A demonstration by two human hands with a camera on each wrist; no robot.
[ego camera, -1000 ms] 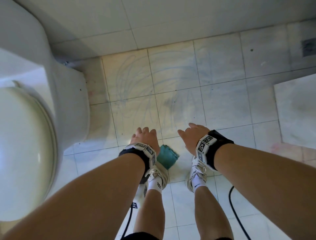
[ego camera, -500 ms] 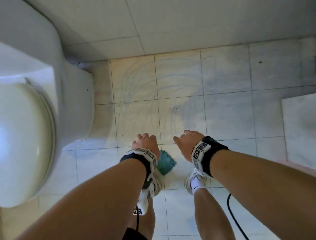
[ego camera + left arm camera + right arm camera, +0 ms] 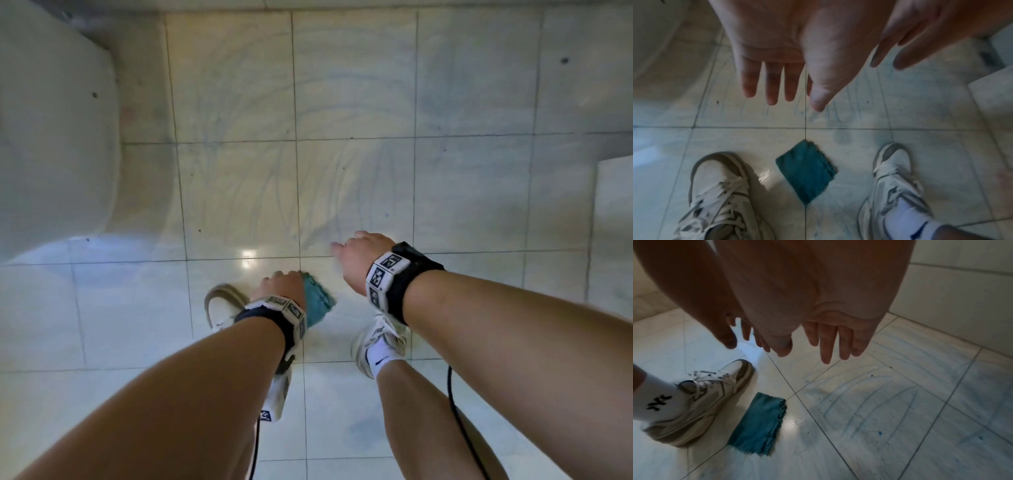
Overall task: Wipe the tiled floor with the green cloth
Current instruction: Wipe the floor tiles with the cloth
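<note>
**Inspector A:** Currently we find the green cloth (image 3: 806, 171) lying folded flat on the tiled floor (image 3: 472, 192), between the person's two sneakers, the left sneaker (image 3: 719, 191) and the right sneaker (image 3: 894, 175). It touches neither shoe.

**Inspector B:** Agreed. Which way does it lie from the hands?

**Inspector A:** Below both of them, and back toward the feet. In the left wrist view the cloth sits straight beneath the fingers of the left hand (image 3: 777, 53), with bare tile between. Its long axis runs on a diagonal across the grout lines, one corner pointing away from the feet at a tile joint.

**Inspector B:** And the nearer hand?

**Inspector A:** We judge the left. In the head view the left hand overlaps the cloth's edge, while the right hand (image 3: 359, 260) hangs off to the cloth's right and further forward.

**Inspector B:** State of the hands?

**Inspector A:** Both released. The left shows straight, slightly spread fingers and holds nothing; the right, seen in its own wrist view, hangs with relaxed, extended fingers and holds nothing. Neither touches the cloth or the floor.

**Inspector B:** Anything else on record?

**Inspector A:** We note faint blue streaks on the tiles ahead of the feet, and the toilet (image 3: 54, 137) standing to the left. We judge a straight downward reach by the left hand would meet the cloth.
</note>
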